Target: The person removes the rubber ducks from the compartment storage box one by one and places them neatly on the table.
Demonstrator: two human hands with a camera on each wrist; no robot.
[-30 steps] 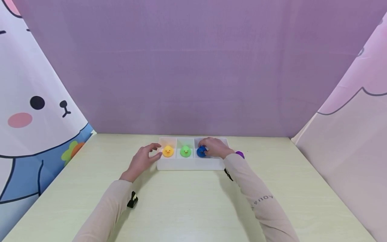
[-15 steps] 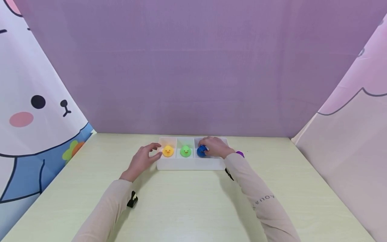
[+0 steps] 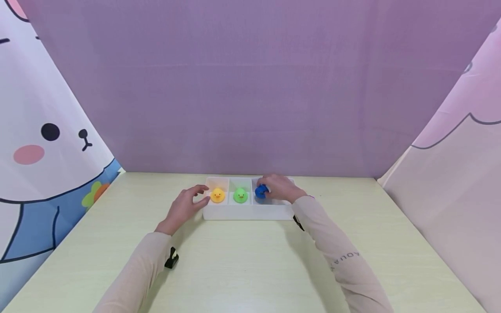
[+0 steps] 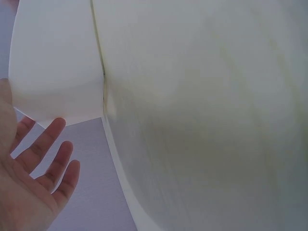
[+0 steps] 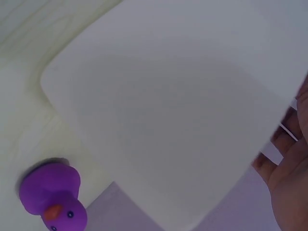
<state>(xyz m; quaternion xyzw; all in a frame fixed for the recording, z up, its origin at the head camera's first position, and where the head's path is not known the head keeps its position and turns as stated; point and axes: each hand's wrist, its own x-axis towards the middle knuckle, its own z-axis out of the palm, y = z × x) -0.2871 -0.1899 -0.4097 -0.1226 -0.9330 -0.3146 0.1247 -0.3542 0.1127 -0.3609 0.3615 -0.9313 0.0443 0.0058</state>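
Note:
A white divided box (image 3: 247, 212) sits near the back of the table. In the head view, a yellow rubber duck (image 3: 217, 195) lies in its left compartment and a green rubber duck (image 3: 240, 195) in the one beside it. My right hand (image 3: 282, 188) pinches a blue rubber duck (image 3: 261, 191) inside or just above the compartment to the right of the green one. That duck is tilted and partly covered by fingers. At the box's left end, my left hand (image 3: 184, 209) rests with thumb and fingers spread against the rim; the left wrist view shows its loose fingers (image 4: 43, 142).
On the table beyond the box's right end stands a purple rubber duck (image 5: 50, 187), almost hidden by the right sleeve in the head view. A purple cloth (image 3: 250, 95) hangs behind the table (image 3: 242, 265). Printed cloths flank both sides.
My right hand has risen slightly and shifted right, tilting the blue duck up with it. The right sleeve now covers most of the purple duck. My left hand stays put.

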